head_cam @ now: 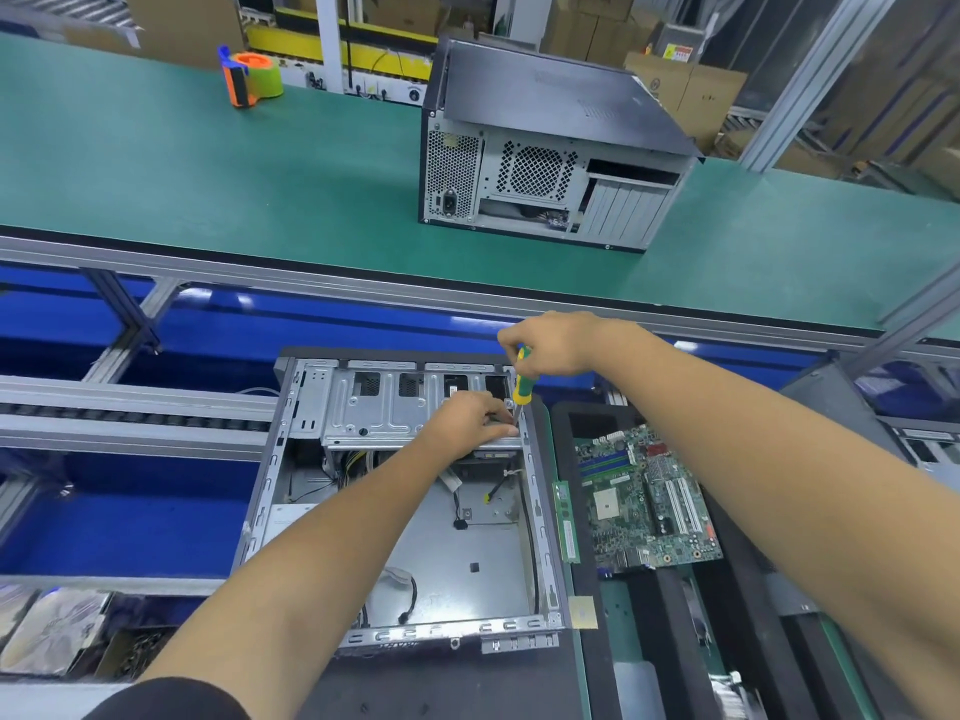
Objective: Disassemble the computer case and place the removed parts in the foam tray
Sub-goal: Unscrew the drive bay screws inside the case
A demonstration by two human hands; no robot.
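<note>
right hand wrapped round the screwdriver, left hand pinching at the drive cage in the open case. cage looks stiff with sharp edges, so i'd lift it by the flat rails.

An orange and green tape dispenser sits on the green conveyor belt. Cardboard boxes stand stacked well behind it.

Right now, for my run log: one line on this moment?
right hand: screwdriver | left hand: steadying at tip | case: open | motherboard: out
</note>
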